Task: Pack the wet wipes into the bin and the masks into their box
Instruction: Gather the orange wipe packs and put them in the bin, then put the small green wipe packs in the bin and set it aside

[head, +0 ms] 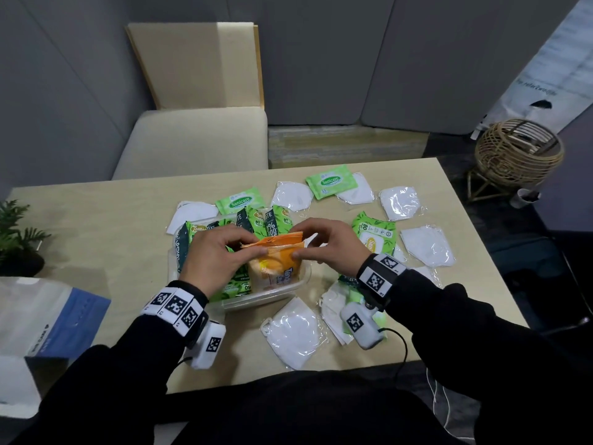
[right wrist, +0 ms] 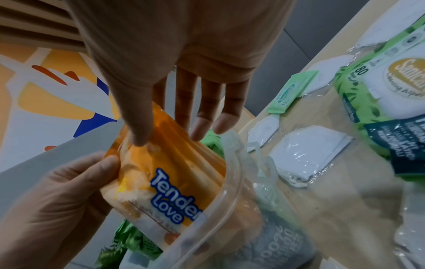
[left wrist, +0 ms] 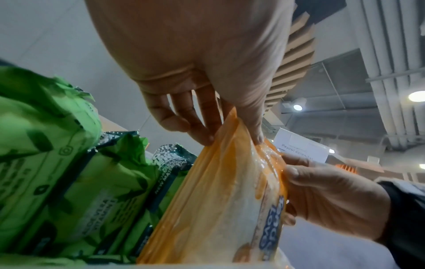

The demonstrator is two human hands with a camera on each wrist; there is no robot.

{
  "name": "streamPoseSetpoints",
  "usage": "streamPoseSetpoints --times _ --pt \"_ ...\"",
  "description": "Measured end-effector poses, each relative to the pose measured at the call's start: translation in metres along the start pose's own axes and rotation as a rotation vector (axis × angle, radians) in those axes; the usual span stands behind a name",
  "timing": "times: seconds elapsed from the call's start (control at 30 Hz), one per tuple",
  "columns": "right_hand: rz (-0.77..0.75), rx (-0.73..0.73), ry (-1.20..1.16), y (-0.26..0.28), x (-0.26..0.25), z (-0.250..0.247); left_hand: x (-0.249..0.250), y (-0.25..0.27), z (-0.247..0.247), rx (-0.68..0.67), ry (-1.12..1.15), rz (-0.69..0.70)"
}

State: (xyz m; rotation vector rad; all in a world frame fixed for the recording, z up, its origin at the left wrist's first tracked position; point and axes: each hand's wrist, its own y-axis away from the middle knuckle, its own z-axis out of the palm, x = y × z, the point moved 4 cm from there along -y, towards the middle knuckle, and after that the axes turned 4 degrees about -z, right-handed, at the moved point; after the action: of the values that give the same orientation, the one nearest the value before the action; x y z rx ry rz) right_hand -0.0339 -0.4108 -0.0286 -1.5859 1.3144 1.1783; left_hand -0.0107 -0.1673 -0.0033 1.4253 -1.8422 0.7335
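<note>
A clear plastic bin (head: pixel 303 279) stands mid-table with several green wet-wipe packs (head: pixel 256 220) upright inside it. Both hands hold an orange "Tender Love" wipes pack (head: pixel 276 261) at the bin's near right end, its lower part inside the bin. My left hand (head: pixel 253 247) pinches the pack's top edge between thumb and fingers (left wrist: pixel 202 138). My right hand (head: pixel 305 248) pinches the same top edge from the right, thumb on the front (right wrist: pixel 138 140). Loose green packs (head: pixel 373 236) and wrapped white masks (head: pixel 293 332) lie around. The blue-and-white mask box (head: pixel 54 319) sits at the left.
Small Sanicare packs (head: pixel 332 181) and more masks (head: pixel 401 200) lie across the table's far right. A potted plant (head: pixel 19 239) stands at the left edge. A beige chair (head: pixel 192 142) is behind the table, and a wicker basket (head: pixel 516 155) on the floor at the right.
</note>
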Motion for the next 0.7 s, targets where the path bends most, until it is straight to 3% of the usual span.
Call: streamPoseSetpoints --times 0.27,0.4,0.53,0.7 --pt "0.050 -0.040 -0.075 -0.011 -0.003 -0.001 0.002 -0.002 -0.009 -0.020 -0.054 -0.038" --pt "0.030 0.058 -0.181 -0.015 -0.022 -0.020 0.025 -0.008 -0.033 0.053 0.087 -0.046" --pt "0.135 0.162 -0.252 -0.029 -0.034 -0.042 0.032 -0.041 -0.064 0.058 0.172 -0.107" --pt "0.167 0.225 -0.233 -0.069 -0.053 -0.081 0.034 -0.097 -0.097 -0.068 0.247 -0.269"
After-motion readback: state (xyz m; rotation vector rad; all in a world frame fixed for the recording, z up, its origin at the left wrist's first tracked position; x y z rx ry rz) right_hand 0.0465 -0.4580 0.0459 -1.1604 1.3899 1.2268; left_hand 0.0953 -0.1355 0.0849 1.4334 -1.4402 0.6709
